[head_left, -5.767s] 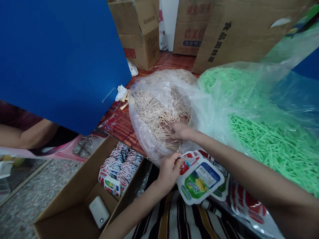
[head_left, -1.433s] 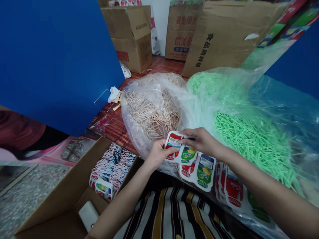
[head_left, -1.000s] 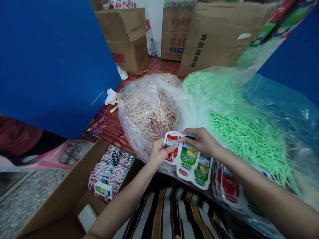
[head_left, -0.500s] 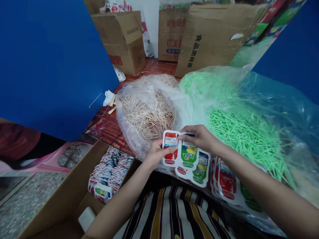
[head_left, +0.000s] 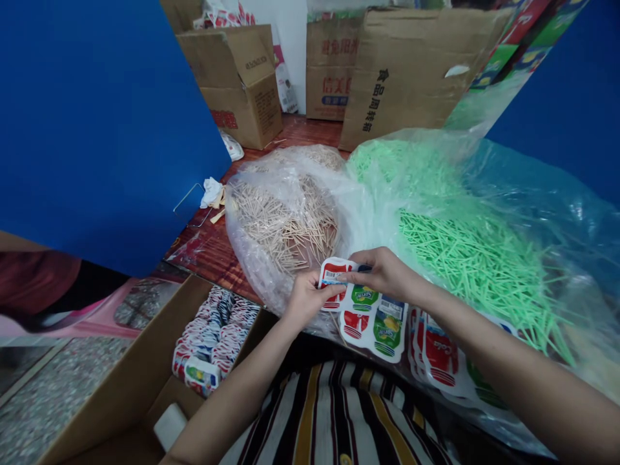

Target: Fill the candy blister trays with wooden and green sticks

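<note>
Both my hands hold a flat packet, shaped like two joined bottles, a red half and a green Sprite half (head_left: 364,297). My left hand (head_left: 306,298) pinches the red half, thumb on top. My right hand (head_left: 385,276) is closed over the upper middle of the packet, its fingertips reaching the red half; they partly cover it. Just below lies a similar red-and-green packet (head_left: 387,328) at the table's front edge. By my right forearm is a stack of such packets (head_left: 440,356), the top one marked Cola, partly hidden by the arm.
A clear bag of thin wooden sticks (head_left: 271,223) lies ahead, beside a bag of bright green sticks (head_left: 475,265). At lower left an open carton (head_left: 109,374) contains rows of packets (head_left: 213,332). Cardboard boxes (head_left: 426,71) stand behind. A blue panel (head_left: 101,129) rises at left.
My right hand has shifted slightly left and down over the held packet. The packet's green half has tilted and moved up, showing more of the packet below. My left hand stays nearly in place.
</note>
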A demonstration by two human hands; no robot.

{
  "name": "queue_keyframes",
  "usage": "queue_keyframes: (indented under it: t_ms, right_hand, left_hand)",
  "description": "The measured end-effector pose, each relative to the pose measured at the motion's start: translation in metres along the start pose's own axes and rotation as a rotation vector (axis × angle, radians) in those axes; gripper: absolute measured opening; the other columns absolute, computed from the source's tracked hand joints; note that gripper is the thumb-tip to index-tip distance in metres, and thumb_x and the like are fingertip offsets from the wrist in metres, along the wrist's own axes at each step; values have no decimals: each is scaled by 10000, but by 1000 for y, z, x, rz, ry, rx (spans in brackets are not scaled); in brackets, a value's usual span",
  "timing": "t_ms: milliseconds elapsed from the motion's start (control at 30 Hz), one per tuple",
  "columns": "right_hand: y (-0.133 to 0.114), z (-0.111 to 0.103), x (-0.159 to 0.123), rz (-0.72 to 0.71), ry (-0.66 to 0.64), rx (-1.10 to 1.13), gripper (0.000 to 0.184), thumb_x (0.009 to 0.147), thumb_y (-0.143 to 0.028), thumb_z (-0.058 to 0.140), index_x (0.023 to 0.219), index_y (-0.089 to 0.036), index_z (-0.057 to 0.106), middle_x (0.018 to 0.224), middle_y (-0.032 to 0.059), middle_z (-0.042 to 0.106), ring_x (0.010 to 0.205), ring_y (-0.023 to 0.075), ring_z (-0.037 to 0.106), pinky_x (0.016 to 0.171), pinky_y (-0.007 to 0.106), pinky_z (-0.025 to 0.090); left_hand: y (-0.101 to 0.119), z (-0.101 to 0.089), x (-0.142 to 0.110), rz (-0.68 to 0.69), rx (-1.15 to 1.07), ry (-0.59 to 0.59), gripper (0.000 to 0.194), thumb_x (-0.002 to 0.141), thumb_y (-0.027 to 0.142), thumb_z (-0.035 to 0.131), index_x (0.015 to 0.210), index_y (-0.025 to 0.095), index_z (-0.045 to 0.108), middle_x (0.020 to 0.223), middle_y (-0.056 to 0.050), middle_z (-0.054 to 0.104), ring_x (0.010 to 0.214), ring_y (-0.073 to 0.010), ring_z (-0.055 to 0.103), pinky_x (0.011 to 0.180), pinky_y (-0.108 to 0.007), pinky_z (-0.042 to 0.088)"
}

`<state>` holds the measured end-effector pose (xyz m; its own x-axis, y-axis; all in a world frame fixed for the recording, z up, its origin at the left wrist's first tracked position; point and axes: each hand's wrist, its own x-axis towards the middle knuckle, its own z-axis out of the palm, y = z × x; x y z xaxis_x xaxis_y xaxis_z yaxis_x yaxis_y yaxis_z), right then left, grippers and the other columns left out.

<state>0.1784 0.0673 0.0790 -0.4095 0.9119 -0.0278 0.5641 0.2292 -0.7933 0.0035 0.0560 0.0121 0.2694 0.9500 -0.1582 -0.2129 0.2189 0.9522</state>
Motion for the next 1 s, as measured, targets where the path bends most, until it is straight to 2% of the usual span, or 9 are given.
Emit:
queue_keyframes:
  t_ms: [167, 233, 333, 400, 467, 667, 833, 933, 1000]
  right_hand:
    - [-1, 2, -2, -24, 4, -37, 368, 806, -478, 605, 745, -124, 681, 639, 19, 635, 577, 126, 564, 508, 215, 386]
    - [1, 2, -4, -148, 21, -120, 296, 846, -411, 584, 823, -138, 693, 701, 31, 650, 640, 137, 592, 563, 225, 412]
    - [5, 3, -10, -395, 48, -272, 224, 913, -283, 499, 911, -157, 684, 788, 63, 663, 764, 160, 611, 672, 258, 445]
    - [7, 3, -15, -499, 94, -369, 229, 930, -222, 449, 940, -166, 670, 826, 80, 666, 823, 173, 607, 711, 279, 456]
    - [8, 3, -20, -551, 145, -441, 226, 930, -194, 437, 981, -175, 656, 859, 83, 669, 853, 176, 604, 731, 289, 465]
    - [1, 6, -28, -621, 222, -651, 208, 913, -213, 470, 1021, -175, 644, 855, 75, 678, 842, 195, 605, 805, 351, 486]
    - [-3, 11, -32, -712, 238, -781, 237, 914, -147, 432, 1023, -180, 640, 863, 57, 689, 805, 168, 595, 922, 372, 461]
    - [-3, 11, -33, -690, 229, -742, 210, 907, -160, 462, 1021, -163, 639, 862, 66, 690, 817, 175, 604, 915, 380, 461]
    - [-4, 9, -33, -619, 191, -638, 191, 895, -233, 521, 1036, -169, 633, 866, 65, 686, 818, 180, 609, 858, 364, 478]
  left_hand:
    - [0, 1, -1, 55, 62, 75, 226, 566, 274, 819, 722, 133, 736, 654, -26, 710, 567, -154, 617, 578, -275, 510]
    - [-1, -2, 0, 126, 139, 96, 173, 593, 248, 801, 710, 137, 739, 642, -23, 701, 582, -161, 614, 595, -279, 500]
    - [-1, -9, 0, 347, 298, 110, 55, 656, 178, 747, 710, 170, 749, 712, -36, 706, 708, -187, 637, 694, -299, 496]
    - [1, -13, -1, 483, 367, 109, 111, 685, 145, 713, 765, 205, 760, 803, -50, 713, 800, -199, 642, 767, -318, 491]
    - [4, -13, -3, 558, 392, 111, 172, 697, 134, 697, 822, 233, 762, 853, -56, 714, 838, -203, 639, 800, -332, 487]
    - [10, -10, -12, 647, 413, 89, 158, 723, 148, 687, 824, 246, 758, 886, -64, 717, 837, -207, 643, 805, -350, 486]
    - [13, -11, -14, 725, 461, 55, 159, 718, 135, 697, 811, 250, 755, 914, -68, 718, 857, -210, 639, 820, -354, 464]
    - [13, -11, -14, 675, 449, 32, 164, 727, 119, 677, 804, 243, 751, 882, -61, 717, 837, -203, 636, 808, -340, 460]
    - [12, -11, -14, 624, 422, 33, 175, 728, 104, 661, 795, 238, 750, 855, -56, 717, 824, -201, 637, 797, -333, 462]
